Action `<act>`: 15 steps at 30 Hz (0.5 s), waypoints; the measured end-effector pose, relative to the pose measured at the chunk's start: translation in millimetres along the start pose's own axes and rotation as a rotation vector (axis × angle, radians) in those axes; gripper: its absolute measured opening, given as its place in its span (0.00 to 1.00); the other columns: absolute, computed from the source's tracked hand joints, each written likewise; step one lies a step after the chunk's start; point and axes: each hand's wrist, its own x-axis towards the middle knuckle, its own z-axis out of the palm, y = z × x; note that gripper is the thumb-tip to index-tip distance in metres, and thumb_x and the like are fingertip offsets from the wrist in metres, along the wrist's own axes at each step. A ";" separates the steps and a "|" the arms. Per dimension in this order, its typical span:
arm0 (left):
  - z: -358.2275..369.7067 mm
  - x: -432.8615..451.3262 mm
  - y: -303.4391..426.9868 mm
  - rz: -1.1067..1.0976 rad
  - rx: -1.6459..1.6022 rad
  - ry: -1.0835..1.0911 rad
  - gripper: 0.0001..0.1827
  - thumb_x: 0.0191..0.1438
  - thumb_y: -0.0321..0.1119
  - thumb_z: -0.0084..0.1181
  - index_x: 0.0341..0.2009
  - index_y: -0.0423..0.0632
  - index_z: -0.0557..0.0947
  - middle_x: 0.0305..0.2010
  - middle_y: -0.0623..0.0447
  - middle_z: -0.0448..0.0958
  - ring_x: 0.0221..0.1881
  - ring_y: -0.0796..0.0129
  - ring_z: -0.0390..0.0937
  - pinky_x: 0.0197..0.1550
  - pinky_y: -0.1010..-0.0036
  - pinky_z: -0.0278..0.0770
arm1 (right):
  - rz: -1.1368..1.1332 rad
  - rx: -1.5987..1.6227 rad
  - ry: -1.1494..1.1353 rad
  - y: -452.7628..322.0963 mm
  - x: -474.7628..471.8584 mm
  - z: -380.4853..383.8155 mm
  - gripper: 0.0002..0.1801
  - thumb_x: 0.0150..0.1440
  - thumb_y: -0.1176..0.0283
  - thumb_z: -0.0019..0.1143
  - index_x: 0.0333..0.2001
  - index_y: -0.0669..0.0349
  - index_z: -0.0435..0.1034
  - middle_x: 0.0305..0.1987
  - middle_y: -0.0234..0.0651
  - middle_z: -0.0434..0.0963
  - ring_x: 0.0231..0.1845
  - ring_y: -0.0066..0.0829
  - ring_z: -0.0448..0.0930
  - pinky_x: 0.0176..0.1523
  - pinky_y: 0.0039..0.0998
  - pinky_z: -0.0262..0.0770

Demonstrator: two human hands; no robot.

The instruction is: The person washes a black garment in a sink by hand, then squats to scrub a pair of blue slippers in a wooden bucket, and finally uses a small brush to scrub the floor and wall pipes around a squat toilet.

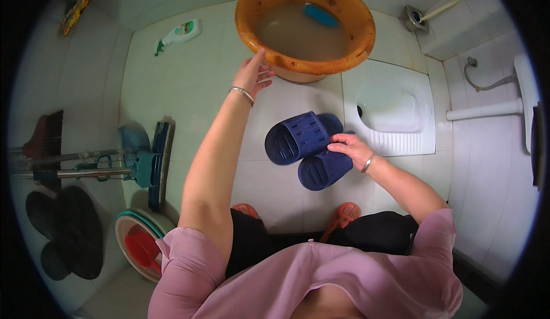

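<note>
My right hand (350,146) grips dark blue slide slippers (296,137) by their edges, one overlapping the other, above the tiled floor; another blue part shows behind them. My left hand (256,75) has its fingers apart and touches or nearly touches the near rim of a wooden tub (296,64). Cloudy water fills the tub's lower part, and a blue object (321,16), perhaps a brush or sponge, lies at its far side.
A white spray bottle (182,32) lies on the floor at the left. A squat toilet (393,104) is right of the tub. Mops (146,168), a broom (41,138) and stacked basins (124,233) stand along the left side.
</note>
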 end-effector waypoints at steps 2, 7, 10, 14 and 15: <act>-4.0 3.7 4.8 0.063 0.032 0.007 0.29 0.49 0.50 0.55 0.47 0.42 0.65 0.33 0.51 0.71 0.34 0.66 0.73 0.38 0.69 0.72 | -0.029 -0.104 0.012 -48.2 -15.3 6.2 0.14 0.47 0.72 0.61 0.38 0.65 0.71 0.36 0.28 0.74 0.36 0.16 0.73 0.43 0.18 0.67; -21.8 38.1 -9.2 0.202 0.105 0.079 0.38 0.47 0.53 0.56 0.54 0.40 0.63 0.37 0.52 0.71 0.34 0.71 0.71 0.36 0.75 0.69 | -0.283 -0.266 0.077 -187.5 -40.1 -4.4 0.19 0.47 0.72 0.61 0.43 0.67 0.68 0.39 0.30 0.74 0.42 0.18 0.73 0.49 0.21 0.68; -16.7 47.8 -10.1 0.323 -0.012 0.163 0.41 0.46 0.51 0.58 0.56 0.37 0.59 0.39 0.49 0.72 0.38 0.69 0.70 0.41 0.75 0.68 | -0.384 -0.390 0.201 -244.2 15.2 -7.7 0.32 0.48 0.63 0.61 0.51 0.72 0.62 0.47 0.35 0.71 0.48 0.22 0.70 0.53 0.22 0.64; 27.6 41.5 -6.9 0.422 -0.066 0.086 0.34 0.47 0.37 0.59 0.54 0.39 0.58 0.45 0.48 0.68 0.45 0.66 0.67 0.47 0.75 0.66 | -0.375 -0.337 0.307 -263.0 119.6 -34.3 0.29 0.46 0.62 0.63 0.49 0.67 0.66 0.42 0.36 0.75 0.41 0.22 0.74 0.46 0.19 0.70; 25.1 50.1 -11.8 0.531 -0.019 0.133 0.36 0.44 0.35 0.60 0.54 0.37 0.57 0.46 0.46 0.66 0.46 0.63 0.66 0.49 0.73 0.65 | -0.354 -0.291 0.321 -256.4 146.2 -32.3 0.27 0.44 0.62 0.64 0.46 0.66 0.69 0.39 0.35 0.76 0.38 0.23 0.76 0.43 0.19 0.71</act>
